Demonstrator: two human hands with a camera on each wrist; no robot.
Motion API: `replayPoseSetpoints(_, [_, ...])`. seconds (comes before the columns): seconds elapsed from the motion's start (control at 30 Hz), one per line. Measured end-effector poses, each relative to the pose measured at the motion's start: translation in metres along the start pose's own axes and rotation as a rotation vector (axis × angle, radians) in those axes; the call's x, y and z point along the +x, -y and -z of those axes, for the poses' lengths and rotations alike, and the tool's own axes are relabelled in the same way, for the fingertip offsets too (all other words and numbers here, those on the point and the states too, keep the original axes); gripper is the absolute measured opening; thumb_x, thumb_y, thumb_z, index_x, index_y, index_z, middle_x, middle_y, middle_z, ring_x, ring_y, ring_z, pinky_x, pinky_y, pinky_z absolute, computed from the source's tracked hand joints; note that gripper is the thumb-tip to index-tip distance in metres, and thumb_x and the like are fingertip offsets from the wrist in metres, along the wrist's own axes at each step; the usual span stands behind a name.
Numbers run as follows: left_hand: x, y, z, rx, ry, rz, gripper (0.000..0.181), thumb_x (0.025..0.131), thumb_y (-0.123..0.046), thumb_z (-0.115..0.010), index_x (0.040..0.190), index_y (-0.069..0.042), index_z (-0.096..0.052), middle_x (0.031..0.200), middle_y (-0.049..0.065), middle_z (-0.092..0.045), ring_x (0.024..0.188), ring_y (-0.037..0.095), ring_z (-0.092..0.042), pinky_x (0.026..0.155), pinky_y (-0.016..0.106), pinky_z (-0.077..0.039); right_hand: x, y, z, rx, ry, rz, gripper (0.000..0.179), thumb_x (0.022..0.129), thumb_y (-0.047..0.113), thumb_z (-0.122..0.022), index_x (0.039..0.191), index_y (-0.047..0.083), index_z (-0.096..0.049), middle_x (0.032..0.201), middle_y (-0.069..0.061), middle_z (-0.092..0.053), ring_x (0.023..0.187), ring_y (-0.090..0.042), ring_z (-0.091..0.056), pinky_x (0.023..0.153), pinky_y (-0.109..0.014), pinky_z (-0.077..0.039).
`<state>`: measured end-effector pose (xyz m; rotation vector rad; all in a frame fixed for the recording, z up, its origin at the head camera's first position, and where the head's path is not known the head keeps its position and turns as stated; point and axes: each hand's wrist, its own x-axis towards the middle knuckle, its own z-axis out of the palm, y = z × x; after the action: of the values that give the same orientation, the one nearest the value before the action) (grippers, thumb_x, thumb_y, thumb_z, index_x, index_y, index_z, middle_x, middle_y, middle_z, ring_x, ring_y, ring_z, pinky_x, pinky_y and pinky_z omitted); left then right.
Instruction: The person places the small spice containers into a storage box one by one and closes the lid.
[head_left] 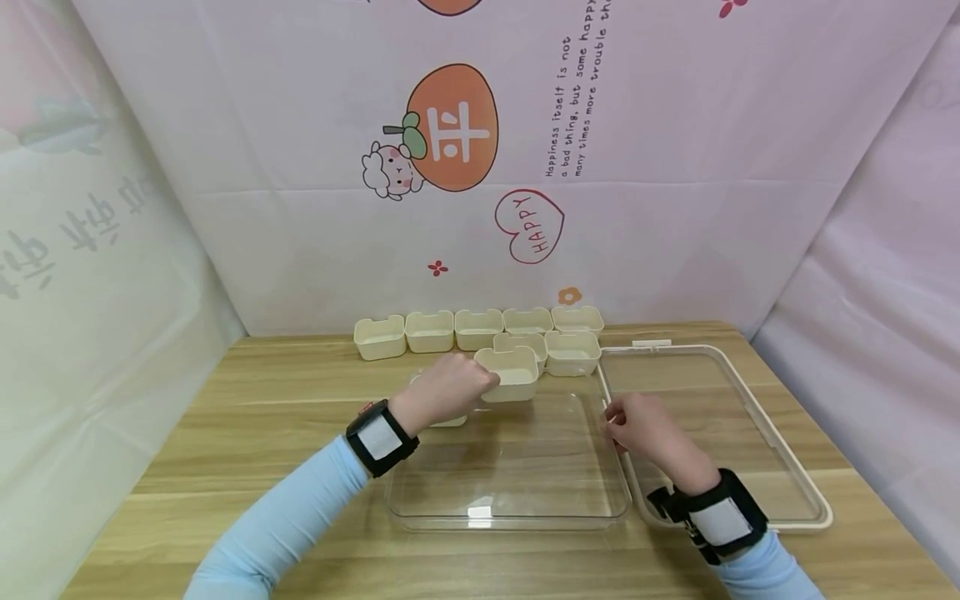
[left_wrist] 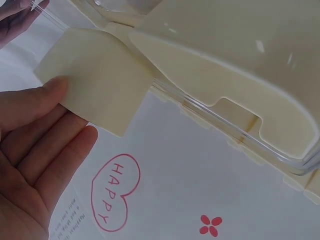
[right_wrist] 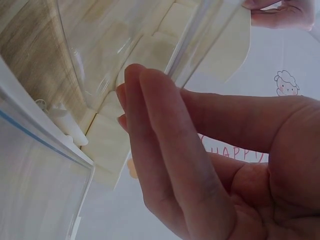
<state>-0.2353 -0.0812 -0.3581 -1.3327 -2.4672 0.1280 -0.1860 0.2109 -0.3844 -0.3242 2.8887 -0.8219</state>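
Note:
My left hand (head_left: pixel 450 385) pinches the wall of a small cream plastic bin (head_left: pixel 508 375) between thumb and fingers, over the far part of a clear plastic box (head_left: pixel 517 483). In the left wrist view the bin's smooth side (left_wrist: pixel 100 80) shows beside the thumb. A second cream bin (head_left: pixel 450 422) is at the box's far left, mostly hidden behind my left hand; its notched rim (left_wrist: pixel 210 85) looms large in the left wrist view. With thumb and fingers, my right hand (head_left: pixel 651 433) holds the rim of the box's right wall.
Several cream bins (head_left: pixel 429 333) stand in a row along the back of the wooden table (head_left: pixel 225 467), with two more (head_left: pixel 573 354) in front at the row's right. Right of the box lies a clear lid with a white frame (head_left: pixel 772 442). A printed cloth (head_left: pixel 315 250) hangs behind.

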Motion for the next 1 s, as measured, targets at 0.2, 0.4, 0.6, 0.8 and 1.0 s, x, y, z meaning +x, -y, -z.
replayPoseSetpoints(0.2, [-0.001, -0.003, -0.001, 0.026, 0.017, -0.014, 0.021, 0.076, 0.006, -0.059, 0.073, -0.015, -0.063, 0.061, -0.006, -0.057, 0.049, 0.005, -0.044, 0.045, 0.02, -0.038, 0.0, 0.001, 0.0, 0.014, 0.003, -0.009, 0.023, 0.085, 0.005, -0.062, 0.099, -0.013, -0.063, 0.073, -0.01, -0.069, 0.055, -0.013, -0.063, 0.057, -0.027, -0.051])
replayPoseSetpoints(0.4, [-0.001, -0.004, -0.002, 0.027, 0.036, -0.019, 0.019, 0.077, 0.004, -0.061, 0.075, -0.014, -0.064, 0.063, -0.005, -0.06, 0.05, 0.006, -0.044, 0.046, 0.02, -0.039, 0.0, 0.001, 0.0, 0.033, 0.002, -0.015, 0.023, 0.085, 0.005, -0.062, 0.099, -0.014, -0.063, 0.074, -0.012, -0.069, 0.056, -0.015, -0.064, 0.056, -0.028, -0.052])
replayPoseSetpoints(0.6, [0.001, -0.006, -0.004, 0.018, 0.095, -0.007, 0.02, 0.078, 0.005, -0.06, 0.078, -0.015, -0.065, 0.063, -0.005, -0.058, 0.052, 0.006, -0.04, 0.048, 0.019, -0.037, 0.0, 0.001, 0.0, 0.007, 0.0, -0.006, 0.022, 0.085, 0.006, -0.063, 0.098, -0.012, -0.064, 0.072, -0.01, -0.069, 0.055, -0.013, -0.063, 0.057, -0.028, -0.051])
replayPoseSetpoints(0.8, [0.006, -0.009, -0.006, 0.008, 0.149, 0.012, 0.017, 0.079, 0.002, -0.064, 0.079, -0.015, -0.067, 0.068, -0.004, -0.062, 0.054, 0.006, -0.043, 0.05, 0.019, -0.039, 0.0, 0.0, 0.0, 0.0, -0.001, -0.004, 0.021, 0.084, 0.006, -0.064, 0.097, -0.011, -0.064, 0.073, -0.01, -0.069, 0.055, -0.013, -0.063, 0.056, -0.028, -0.05])
replayPoseSetpoints(1.0, [0.009, -0.012, -0.007, 0.021, 0.164, 0.005, 0.019, 0.078, 0.004, -0.063, 0.076, -0.015, -0.066, 0.066, -0.003, -0.06, 0.054, 0.007, -0.04, 0.049, 0.02, -0.037, 0.0, 0.0, -0.001, 0.01, -0.007, -0.007, 0.02, 0.084, 0.005, -0.064, 0.095, -0.012, -0.064, 0.075, -0.012, -0.069, 0.055, -0.014, -0.064, 0.054, -0.027, -0.05])
